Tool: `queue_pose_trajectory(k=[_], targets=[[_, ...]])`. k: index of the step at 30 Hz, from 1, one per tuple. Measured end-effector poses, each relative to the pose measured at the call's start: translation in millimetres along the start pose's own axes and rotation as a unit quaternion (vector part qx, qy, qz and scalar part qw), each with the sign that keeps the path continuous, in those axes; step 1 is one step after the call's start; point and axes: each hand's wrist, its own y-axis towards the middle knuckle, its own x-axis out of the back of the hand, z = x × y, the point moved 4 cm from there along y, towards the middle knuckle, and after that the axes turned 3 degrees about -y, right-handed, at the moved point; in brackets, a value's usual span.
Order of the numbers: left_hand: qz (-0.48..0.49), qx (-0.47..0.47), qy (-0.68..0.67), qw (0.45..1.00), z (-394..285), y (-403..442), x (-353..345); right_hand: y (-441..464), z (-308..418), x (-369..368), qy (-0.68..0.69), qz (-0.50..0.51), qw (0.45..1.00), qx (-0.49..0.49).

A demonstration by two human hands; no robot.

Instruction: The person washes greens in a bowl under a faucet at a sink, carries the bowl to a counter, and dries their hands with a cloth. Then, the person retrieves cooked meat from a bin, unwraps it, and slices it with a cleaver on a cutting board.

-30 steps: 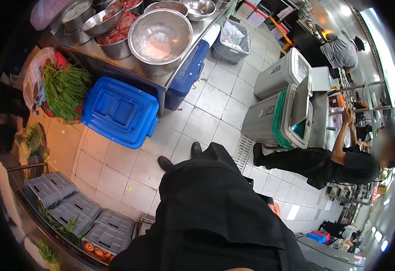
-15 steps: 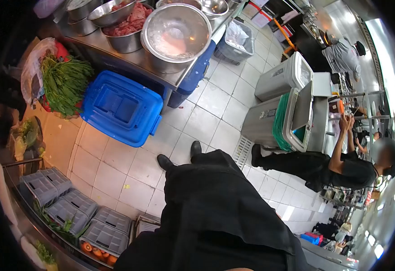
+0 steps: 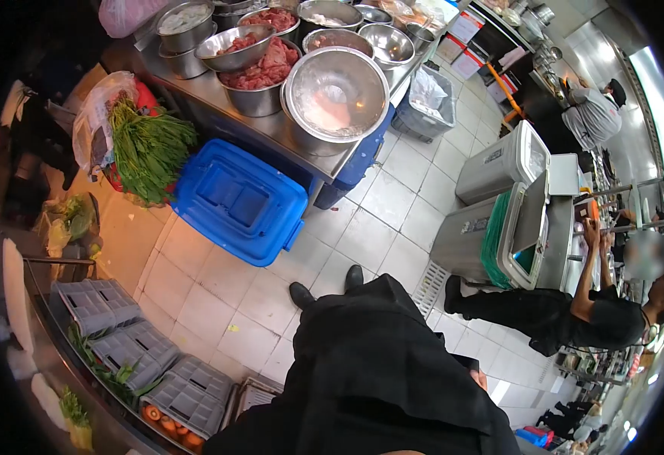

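A small part of my right hand (image 3: pixel 479 378) shows at the right edge of my black apron (image 3: pixel 393 364), beside a dark sleeve or cloth. Its fingers are too hidden to read. My left hand is out of sight. In front of my dark shoes a blue lidded bin (image 3: pixel 241 201) stands on the tiled floor. Leafy greens (image 3: pixel 146 144) in a plastic bag lie to its left. Above it, a steel table (image 3: pixel 320 161) holds a large metal bowl (image 3: pixel 336 95) with a pale pinkish content and a bowl of raw meat (image 3: pixel 264 67).
Grey bins (image 3: pixel 472 239) stand at the right, near a person in black (image 3: pixel 597 315) with raised forearms. Further back a person in grey (image 3: pixel 594 117) faces a counter. Grey crates (image 3: pixel 191 394) and carrots (image 3: pixel 169 428) are at lower left. A grey tub (image 3: pixel 427 114) sits beyond the table.
The view has shifted, so the table, bins and floor appear further right and lower. The bit of my right hand, nearly hidden half a second ago, shows again.
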Motion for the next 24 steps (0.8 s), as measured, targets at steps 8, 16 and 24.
queue_pose_trajectory(k=[8,16,24], targets=[[0.14,-0.1,0.016,0.985,-20,-61,14,15,-13,-16,0.052,0.03,0.998,0.012],[0.212,-0.137,-0.003,0.968,-30,-115,42,22,0,-24,0.05,0.033,0.998,0.022],[0.164,-0.226,-0.285,0.917,-82,-245,107,8,1,-7,0.024,0.028,0.999,0.0]])
